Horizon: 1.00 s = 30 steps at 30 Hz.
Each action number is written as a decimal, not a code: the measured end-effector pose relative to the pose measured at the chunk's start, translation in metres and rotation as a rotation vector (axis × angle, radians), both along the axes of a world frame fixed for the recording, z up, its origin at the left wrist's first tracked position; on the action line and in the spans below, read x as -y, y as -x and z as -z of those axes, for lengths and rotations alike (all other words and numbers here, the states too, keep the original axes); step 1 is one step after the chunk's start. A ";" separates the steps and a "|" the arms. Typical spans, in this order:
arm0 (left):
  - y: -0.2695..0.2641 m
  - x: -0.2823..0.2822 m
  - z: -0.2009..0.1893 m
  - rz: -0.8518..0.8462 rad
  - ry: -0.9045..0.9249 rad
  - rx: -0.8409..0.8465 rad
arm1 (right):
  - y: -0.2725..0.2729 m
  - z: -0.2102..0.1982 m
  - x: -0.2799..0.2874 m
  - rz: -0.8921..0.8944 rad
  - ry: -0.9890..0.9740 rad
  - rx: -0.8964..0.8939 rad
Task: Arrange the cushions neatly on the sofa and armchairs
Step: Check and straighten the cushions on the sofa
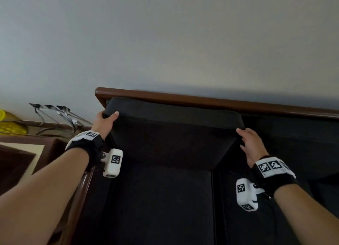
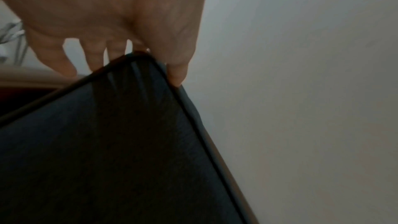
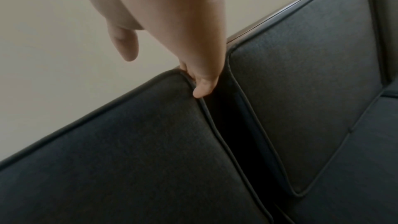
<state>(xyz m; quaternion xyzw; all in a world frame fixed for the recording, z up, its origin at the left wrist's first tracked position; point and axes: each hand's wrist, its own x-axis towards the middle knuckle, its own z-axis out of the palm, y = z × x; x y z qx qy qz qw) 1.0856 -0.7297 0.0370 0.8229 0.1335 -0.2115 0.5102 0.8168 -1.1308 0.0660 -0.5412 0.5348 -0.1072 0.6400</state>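
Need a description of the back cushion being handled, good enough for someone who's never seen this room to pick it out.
Find the sofa with a brown wooden top rail against the pale wall. The dark piped back cushion is at its left end. Unlike the neighbouring back cushion to its right, the left hand grips one upper corner and the right hand holds the other.

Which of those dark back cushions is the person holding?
The left back cushion, at the sofa's end: the left hand and right hand grip its top corners. Its neighbour to the right sits untouched.
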 end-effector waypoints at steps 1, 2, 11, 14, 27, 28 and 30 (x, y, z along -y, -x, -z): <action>0.004 0.002 0.006 -0.041 0.024 -0.014 | 0.002 0.000 0.003 0.008 -0.002 0.000; 0.011 0.011 0.002 -0.084 0.033 -0.014 | 0.003 0.000 0.008 0.010 -0.005 -0.010; 0.031 0.028 -0.019 -0.079 -0.083 0.024 | -0.001 0.011 0.009 -0.007 0.171 -0.070; 0.033 0.025 -0.018 -0.059 -0.125 0.034 | 0.003 0.011 0.007 -0.051 0.210 -0.096; 0.054 0.020 -0.026 -0.015 -0.137 0.080 | 0.005 -0.003 0.001 -0.228 0.386 -0.313; 0.051 0.016 -0.026 0.015 -0.142 0.059 | 0.004 -0.003 0.000 -0.228 0.370 -0.301; 0.044 0.006 -0.018 0.082 -0.138 0.019 | 0.008 -0.002 0.001 -0.231 0.332 -0.286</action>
